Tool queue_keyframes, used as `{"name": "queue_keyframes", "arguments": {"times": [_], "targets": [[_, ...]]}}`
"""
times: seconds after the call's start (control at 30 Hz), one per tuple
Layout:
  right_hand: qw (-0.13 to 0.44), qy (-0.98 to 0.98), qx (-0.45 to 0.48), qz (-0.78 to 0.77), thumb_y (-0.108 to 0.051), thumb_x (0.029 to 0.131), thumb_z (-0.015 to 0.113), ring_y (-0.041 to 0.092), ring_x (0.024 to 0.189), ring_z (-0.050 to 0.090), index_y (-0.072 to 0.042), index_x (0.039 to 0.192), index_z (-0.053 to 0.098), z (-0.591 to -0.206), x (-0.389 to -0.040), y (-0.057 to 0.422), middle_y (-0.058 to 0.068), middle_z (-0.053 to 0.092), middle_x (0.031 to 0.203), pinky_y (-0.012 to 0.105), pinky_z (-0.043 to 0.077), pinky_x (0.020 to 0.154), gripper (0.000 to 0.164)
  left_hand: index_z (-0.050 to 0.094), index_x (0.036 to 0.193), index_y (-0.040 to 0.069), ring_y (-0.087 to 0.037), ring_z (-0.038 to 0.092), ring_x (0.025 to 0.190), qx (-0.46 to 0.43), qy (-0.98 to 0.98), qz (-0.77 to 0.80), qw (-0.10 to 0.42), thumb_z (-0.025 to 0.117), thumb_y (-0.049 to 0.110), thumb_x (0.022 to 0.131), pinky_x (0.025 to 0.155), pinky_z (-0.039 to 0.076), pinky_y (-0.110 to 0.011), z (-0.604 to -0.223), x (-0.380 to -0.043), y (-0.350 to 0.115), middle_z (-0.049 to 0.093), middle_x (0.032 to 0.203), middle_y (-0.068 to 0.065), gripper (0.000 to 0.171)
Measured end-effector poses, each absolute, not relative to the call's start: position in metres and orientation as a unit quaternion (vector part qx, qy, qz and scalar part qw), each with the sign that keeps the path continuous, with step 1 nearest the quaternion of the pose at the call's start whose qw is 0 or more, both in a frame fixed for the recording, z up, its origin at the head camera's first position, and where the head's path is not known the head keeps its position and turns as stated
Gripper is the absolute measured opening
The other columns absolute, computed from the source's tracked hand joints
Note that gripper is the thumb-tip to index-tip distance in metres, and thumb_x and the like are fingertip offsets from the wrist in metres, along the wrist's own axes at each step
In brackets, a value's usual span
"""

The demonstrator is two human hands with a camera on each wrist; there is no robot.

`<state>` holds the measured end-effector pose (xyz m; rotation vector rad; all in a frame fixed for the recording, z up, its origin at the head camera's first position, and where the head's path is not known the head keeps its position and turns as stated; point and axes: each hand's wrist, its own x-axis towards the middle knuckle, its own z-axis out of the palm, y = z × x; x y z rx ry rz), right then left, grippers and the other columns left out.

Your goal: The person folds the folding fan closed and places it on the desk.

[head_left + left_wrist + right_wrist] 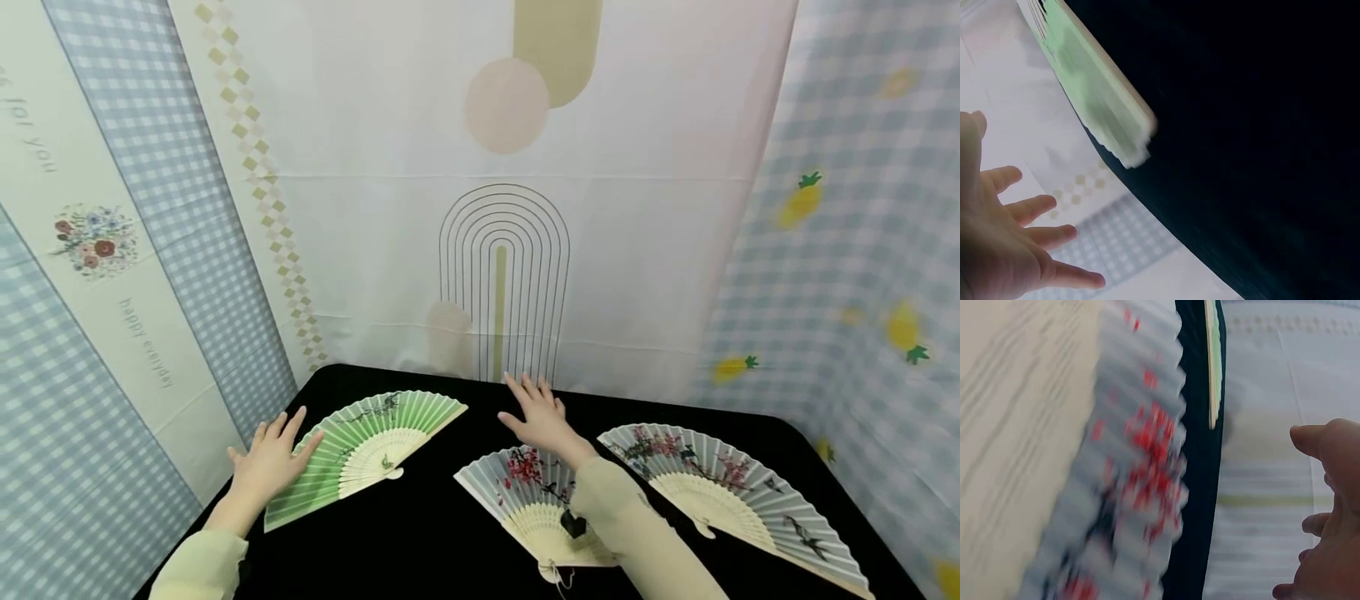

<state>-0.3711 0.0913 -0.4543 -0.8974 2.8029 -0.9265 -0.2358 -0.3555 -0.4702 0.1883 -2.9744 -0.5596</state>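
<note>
A green folding fan (363, 446) with a dark branch print lies spread on the black table at the left. My left hand (270, 467) hovers by its left edge with fingers spread; in the left wrist view that hand (1010, 237) holds nothing. At the centre front lies a grey spread fan (517, 492) with red blossoms, partly hidden by my right sleeve. Beyond its outer edge, my right hand (543, 417) is raised with fingers apart and nothing in them. Further right, another grey fan (727, 483) with pink blossoms and birds lies spread.
The black tablecloth (360, 550) covers the table under the fans. A white patterned curtain (375, 250) hangs behind its far edge. Checked cloths hang at both sides, the right one (810, 292) printed with pineapples. A cord hangs from the middle fan's pivot.
</note>
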Motion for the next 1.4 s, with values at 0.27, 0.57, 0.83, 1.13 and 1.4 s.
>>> {"name": "queue_keyframes", "arguments": {"times": [0.27,0.57,0.83,1.13,1.4], "targets": [[0.019,0.890,-0.304,-0.340,-0.037,0.106,0.053,0.044,0.150,0.017,-0.021,0.161,0.030,-0.453,-0.372,0.051,0.017,0.030,0.162,0.073,0.019,0.113,0.061,0.025,0.160,0.008,-0.066,0.019,0.136,0.078,-0.981,-0.173,0.041,0.033,0.069,0.101,0.085,0.008,-0.094,-0.474,-0.225,-0.365,0.027,0.154,-0.037,0.086],[0.028,0.894,-0.315,-0.318,-0.027,0.103,0.058,0.039,0.134,0.048,-0.010,0.149,0.050,-0.464,-0.370,0.012,0.016,0.052,0.147,0.058,0.042,0.107,0.050,0.031,0.157,0.002,-0.065,0.028,0.133,0.069,-0.983,-0.168,0.024,0.035,0.069,0.101,0.090,0.023,-0.089,-0.483,-0.228,-0.370,0.030,0.152,-0.039,0.087],[0.047,0.905,-0.315,-0.282,-0.023,0.101,0.063,0.039,0.133,0.049,-0.007,0.144,0.056,-0.482,-0.362,-0.015,0.019,0.053,0.145,0.055,0.044,0.107,0.046,0.031,0.151,-0.013,-0.066,0.046,0.116,0.064,-0.977,-0.203,0.006,0.045,0.059,0.103,0.086,0.045,-0.072,-0.484,-0.235,-0.372,0.040,0.135,-0.048,0.088],[0.026,0.919,-0.306,-0.248,-0.017,0.104,0.057,0.029,0.094,0.066,-0.013,0.142,0.059,-0.490,-0.360,-0.028,0.018,0.056,0.140,0.036,0.049,0.063,0.038,0.040,0.143,-0.018,-0.066,0.044,0.118,0.057,-0.976,-0.211,0.005,0.048,0.046,0.105,0.091,0.043,-0.071,-0.484,-0.242,-0.371,0.046,0.132,-0.047,0.075],[0.003,0.933,-0.280,-0.224,-0.019,0.101,0.061,0.033,0.107,0.060,-0.017,0.137,0.065,-0.495,-0.358,-0.033,0.016,0.058,0.129,0.053,0.052,0.082,0.036,0.045,0.137,-0.021,-0.056,0.054,0.115,0.063,-0.965,-0.255,0.019,0.055,0.028,0.104,0.093,0.047,-0.063,-0.481,-0.245,-0.361,0.054,0.128,-0.042,0.060]]}}
